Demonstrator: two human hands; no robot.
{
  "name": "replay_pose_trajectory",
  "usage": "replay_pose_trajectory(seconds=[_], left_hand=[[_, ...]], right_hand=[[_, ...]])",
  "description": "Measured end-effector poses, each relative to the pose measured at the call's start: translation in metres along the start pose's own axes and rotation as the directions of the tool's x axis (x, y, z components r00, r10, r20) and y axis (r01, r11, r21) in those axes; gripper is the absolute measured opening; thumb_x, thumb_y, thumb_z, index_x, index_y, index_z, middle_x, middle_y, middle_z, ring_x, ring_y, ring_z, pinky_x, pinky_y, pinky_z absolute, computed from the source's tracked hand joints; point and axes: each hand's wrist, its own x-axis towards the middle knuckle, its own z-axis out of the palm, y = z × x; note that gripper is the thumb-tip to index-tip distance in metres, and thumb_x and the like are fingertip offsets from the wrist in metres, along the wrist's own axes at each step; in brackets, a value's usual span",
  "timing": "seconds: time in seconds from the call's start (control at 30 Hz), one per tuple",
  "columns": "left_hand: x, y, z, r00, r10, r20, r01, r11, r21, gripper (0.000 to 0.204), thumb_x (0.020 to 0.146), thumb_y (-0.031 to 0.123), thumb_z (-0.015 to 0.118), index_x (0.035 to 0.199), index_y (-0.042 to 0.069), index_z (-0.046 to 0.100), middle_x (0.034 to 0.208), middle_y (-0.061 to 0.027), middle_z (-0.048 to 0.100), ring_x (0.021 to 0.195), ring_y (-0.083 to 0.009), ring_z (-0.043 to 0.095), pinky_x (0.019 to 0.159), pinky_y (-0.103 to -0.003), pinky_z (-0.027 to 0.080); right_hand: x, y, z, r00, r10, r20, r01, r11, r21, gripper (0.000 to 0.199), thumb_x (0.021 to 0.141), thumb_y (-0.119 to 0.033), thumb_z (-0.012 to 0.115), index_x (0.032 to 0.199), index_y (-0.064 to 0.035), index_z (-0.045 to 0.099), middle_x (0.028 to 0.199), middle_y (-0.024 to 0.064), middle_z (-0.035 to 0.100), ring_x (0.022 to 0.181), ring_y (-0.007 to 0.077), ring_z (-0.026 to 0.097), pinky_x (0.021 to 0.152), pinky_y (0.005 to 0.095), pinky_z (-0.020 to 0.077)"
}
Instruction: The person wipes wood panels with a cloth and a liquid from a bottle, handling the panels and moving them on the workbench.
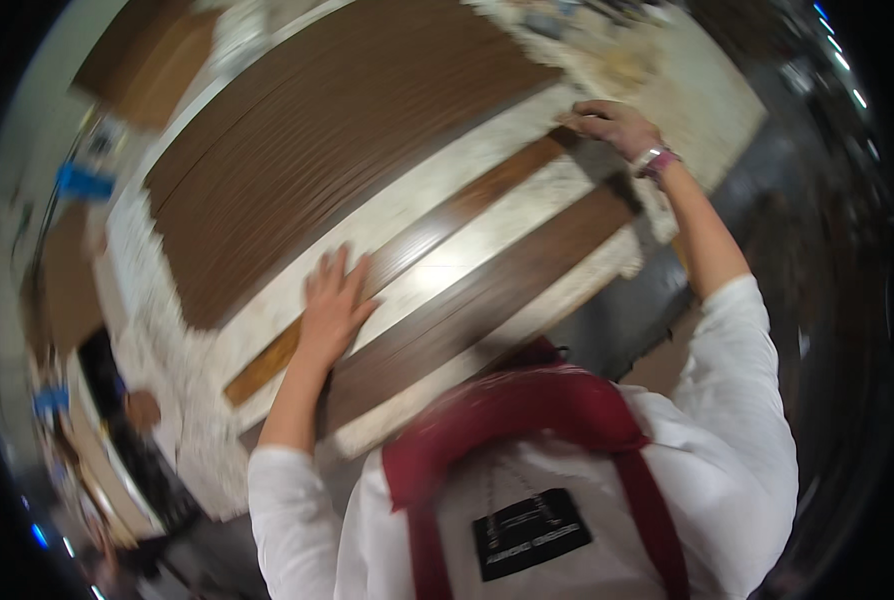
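Left hand [335,308] lies open over the wooden strip [487,190]; right hand [619,130] curls, grip unclear; uneven pressure could skew it.

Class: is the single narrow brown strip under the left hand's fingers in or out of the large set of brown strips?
Out: pale work surface shows between the narrow strip and the large set.

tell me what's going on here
A person is handling a narrow brown strip on a pale worktable. The left hand is spread flat over it, while the right hand is at its far right end; blur hides any grip. Darker brown boards lie nearer the body, and a wide brown ridged expanse lies beyond.
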Motion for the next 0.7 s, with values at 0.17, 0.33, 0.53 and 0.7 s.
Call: replay_pose_trajectory(seconds=[0.17, 0.33, 0.53, 0.7], left_hand=[[-0.018, -0.003, -0.019, 0.992, 0.01, -0.128, -0.032, 0.985, -0.171, 0.061, 0.082, 0.031, 0.068, 0.137, 0.016, 0.047, 0.137, -0.0162, 0.044, 0.126, -0.0366, 0.043, 0.101, -0.049, 0.038], [-0.034, -0.018, 0.029, 0.913, 0.014, -0.407, 0.018, 0.997, 0.073, 0.049, 0.085, 0.021, 0.062, 0.132, 0.011, 0.05, 0.125, -0.0177, 0.052, 0.119, -0.0329, 0.049, 0.097, -0.045, 0.042], [-0.021, -0.019, 0.046, 0.966, -0.184, -0.179, -0.146, 0.178, -0.973, 0.038, 0.094, 0.019, 0.053, 0.129, 0.006, 0.049, 0.132, -0.0134, 0.052, 0.124, -0.0269, 0.047, 0.105, -0.038, 0.036], [-0.023, -0.013, 0.018, 0.901, -0.241, -0.36, -0.246, 0.4, -0.883, 0.044, 0.091, 0.021, 0.056, 0.131, 0.005, 0.048, 0.135, -0.0122, 0.05, 0.127, -0.0277, 0.045, 0.105, -0.04, 0.036]], right_hand=[[0.0, -0.156, 0.139, 0.883, -0.418, 0.212, 0.42, 0.907, 0.04, 0.057, 0.088, -0.052, 0.061, 0.125, -0.0092, 0.062, 0.122, 0.0105, 0.063, 0.114, 0.0217, 0.059, 0.097, 0.0314, 0.0447], [-0.05, -0.369, 0.281, 0.5, -0.73, 0.467, 0.789, 0.606, 0.102, 0.046, 0.089, -0.055, 0.054, 0.12, -0.0221, 0.064, 0.098, 0.0069, 0.062, 0.093, 0.0261, 0.062, 0.079, 0.0376, 0.0501], [-0.1, -0.468, 0.415, -0.087, -0.717, 0.691, 0.981, 0.061, 0.186, 0.019, 0.087, -0.035, 0.06, 0.092, -0.0204, 0.071, 0.083, 0.0109, 0.066, 0.078, 0.0311, 0.065, 0.065, 0.0434, 0.0512], [-0.067, -0.491, 0.425, 0.221, -0.638, 0.738, 0.975, 0.117, -0.19, 0.024, 0.086, -0.031, 0.061, 0.1, -0.0147, 0.071, 0.098, 0.0106, 0.069, 0.095, 0.0267, 0.066, 0.078, 0.0382, 0.0529]])
